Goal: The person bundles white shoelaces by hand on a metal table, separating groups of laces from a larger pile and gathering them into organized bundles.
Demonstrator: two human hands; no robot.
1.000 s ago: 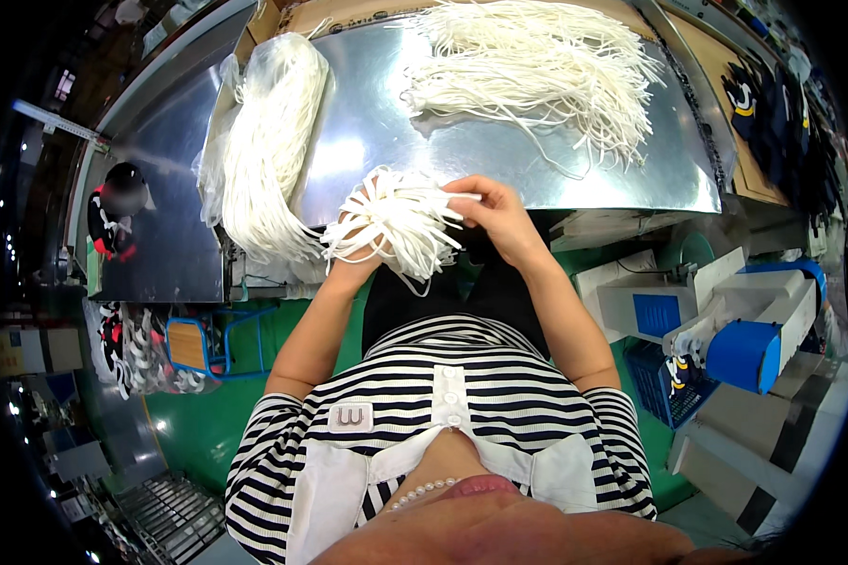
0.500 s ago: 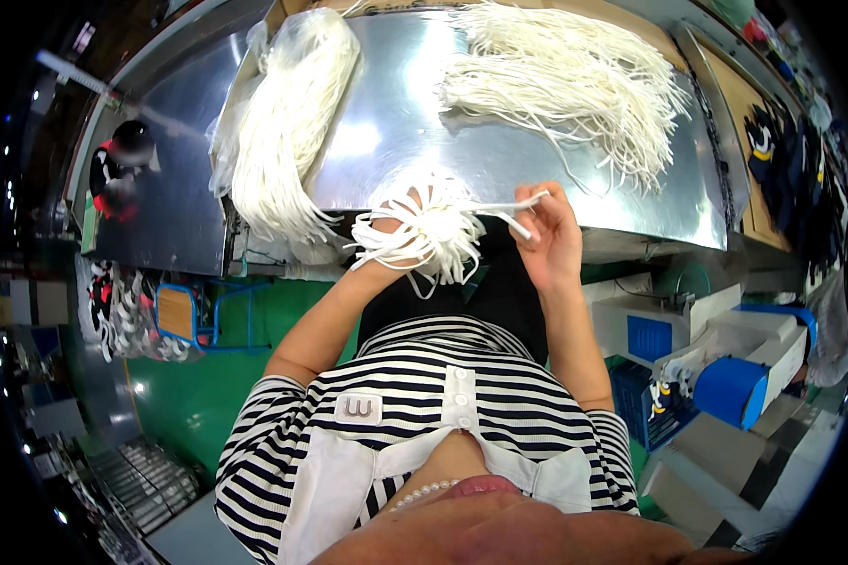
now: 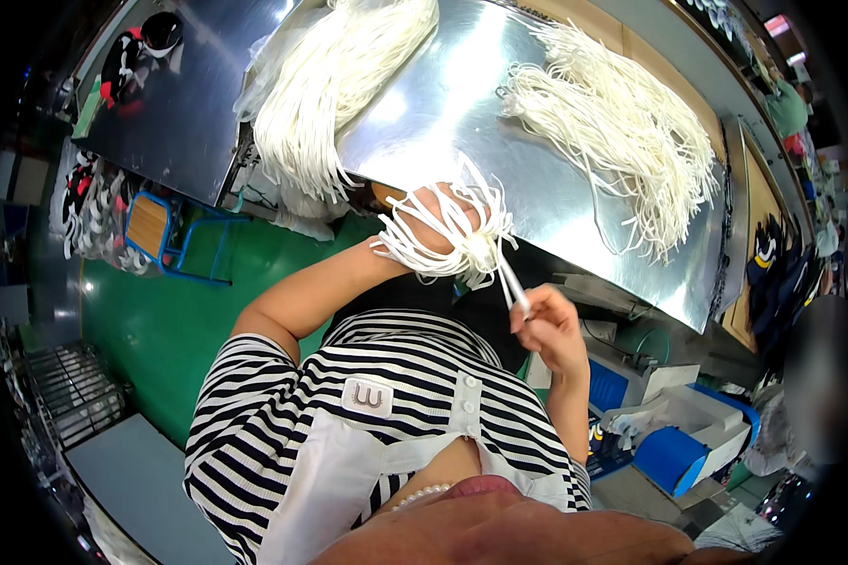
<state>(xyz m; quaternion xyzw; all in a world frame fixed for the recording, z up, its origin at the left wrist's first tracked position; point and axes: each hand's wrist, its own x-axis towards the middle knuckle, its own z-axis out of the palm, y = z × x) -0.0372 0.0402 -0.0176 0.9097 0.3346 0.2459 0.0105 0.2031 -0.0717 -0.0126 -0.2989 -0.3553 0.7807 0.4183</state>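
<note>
A looped bunch of white cords (image 3: 483,252) hangs over my left hand (image 3: 435,218), whose fingers are mostly hidden behind the loops. My left hand is closed around the bunch, at the near edge of the metal table. A pair of cord ends runs out of the bunch toward the near right, and my right hand (image 3: 553,328) pinches them between thumb and fingers. The stretch between both hands looks straight and slightly blurred.
On the metal table (image 3: 471,104) lie a long bundle of white cords (image 3: 339,85) partly in clear plastic and a second, looser pile (image 3: 622,141) at the right. A blue-framed stool (image 3: 151,226) stands at the left. Blue-and-white machines (image 3: 678,452) stand at the right.
My right hand has come nearer my body, drawing the cord ends from sideways to a downward slant. My left hand still holds the bunch. The whole view has turned.
</note>
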